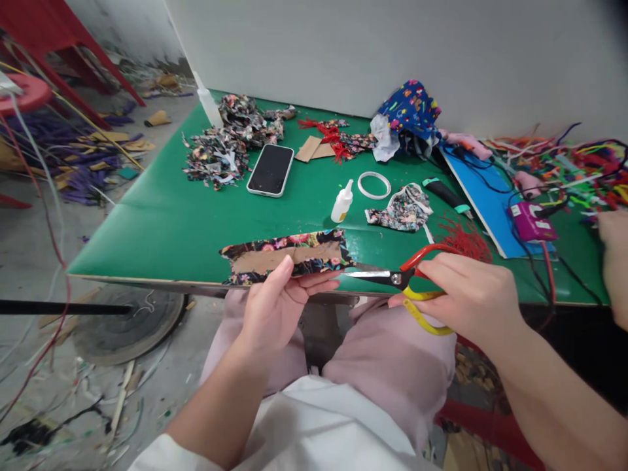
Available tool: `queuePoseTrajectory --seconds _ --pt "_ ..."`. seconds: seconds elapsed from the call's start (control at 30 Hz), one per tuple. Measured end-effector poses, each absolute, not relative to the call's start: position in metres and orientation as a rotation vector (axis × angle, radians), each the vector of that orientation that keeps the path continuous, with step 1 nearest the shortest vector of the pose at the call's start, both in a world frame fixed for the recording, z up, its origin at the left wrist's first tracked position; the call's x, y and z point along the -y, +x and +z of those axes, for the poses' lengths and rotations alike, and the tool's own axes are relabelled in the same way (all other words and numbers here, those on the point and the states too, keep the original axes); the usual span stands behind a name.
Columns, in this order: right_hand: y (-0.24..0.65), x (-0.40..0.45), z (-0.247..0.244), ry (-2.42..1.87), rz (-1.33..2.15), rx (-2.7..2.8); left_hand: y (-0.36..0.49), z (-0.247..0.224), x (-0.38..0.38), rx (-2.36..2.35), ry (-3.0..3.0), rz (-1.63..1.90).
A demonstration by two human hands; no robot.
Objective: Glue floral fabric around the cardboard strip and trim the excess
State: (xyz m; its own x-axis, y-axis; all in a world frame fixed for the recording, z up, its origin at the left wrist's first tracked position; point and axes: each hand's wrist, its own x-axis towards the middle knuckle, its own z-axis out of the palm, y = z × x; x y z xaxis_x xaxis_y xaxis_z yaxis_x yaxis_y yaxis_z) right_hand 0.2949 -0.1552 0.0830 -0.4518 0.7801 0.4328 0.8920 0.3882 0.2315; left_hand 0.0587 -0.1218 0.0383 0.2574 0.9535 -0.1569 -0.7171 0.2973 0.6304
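My left hand point(279, 297) grips a strip of black floral fabric point(267, 246) whose middle shows a brown cardboard-like backing. Thumb on top and fingers beneath, it holds the strip at the table's front edge. In my right hand point(466, 294) is a pair of scissors point(395, 279) with red and yellow handles. Their blades are parted and point left, at the strip's right end. Just beyond the strip stands a small white glue bottle point(342, 203). A crumpled floral fabric piece point(403, 208) and a roll of clear tape point(373, 186) lie to its right.
On the green table point(161, 222) lie a phone point(271, 170), floral scraps point(218, 157), cardboard pieces point(314, 150), blue patterned cloth point(409, 111), a utility knife point(447, 196) and a blue board point(483, 203) with cables. A purple adapter point(532, 221) sits right. Another person's hand point(615, 255) shows far right.
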Motion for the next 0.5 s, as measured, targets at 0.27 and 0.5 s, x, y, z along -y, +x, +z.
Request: queuePoseTrajectory --seconds 0.27,0.5 --pt "0.2943 0.1549 0.0834 -1.443 -0.649 2.395 0.058 0.0363 0.1219 -0.607 0.503 1.199" --pt "0.2943 0.1557 0.0829 -1.474 -0.622 2.382 0.0591 0.0368 0.1225 -0.605 0.493 1.181"
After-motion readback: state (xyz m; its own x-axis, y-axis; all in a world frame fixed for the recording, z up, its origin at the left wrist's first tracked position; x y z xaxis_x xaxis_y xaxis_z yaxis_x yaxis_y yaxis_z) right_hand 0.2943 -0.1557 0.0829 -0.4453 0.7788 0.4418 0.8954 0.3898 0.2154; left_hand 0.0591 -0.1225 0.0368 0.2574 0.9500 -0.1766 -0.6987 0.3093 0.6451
